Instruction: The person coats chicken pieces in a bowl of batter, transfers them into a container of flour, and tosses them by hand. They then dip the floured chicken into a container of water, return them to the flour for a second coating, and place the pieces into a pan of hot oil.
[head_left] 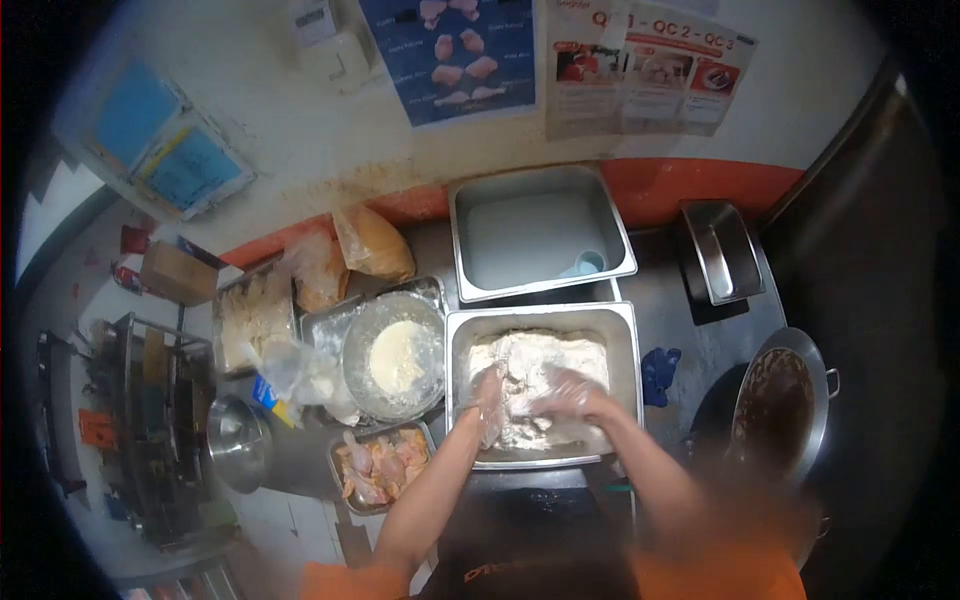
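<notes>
Both hands are inside a deep steel pan that holds a bed of white flour. Thin clear plastic gloves cover them. At the left side of the flour is my left hand, its fingers stretched out and pointing away from me, with flour against them. Across from it, my right hand reaches in from the right, low over the flour. Motion smears its fingers. Lumpy patches of flour lie between the two hands, and whether pieces are buried there I cannot tell.
Behind stands a steel pan of cloudy liquid with a light-blue cup. Left are a bowl of pale powder, a tray of raw chicken and bagged orange-brown powder. Right are a blue cloth and a wide pan of brown liquid.
</notes>
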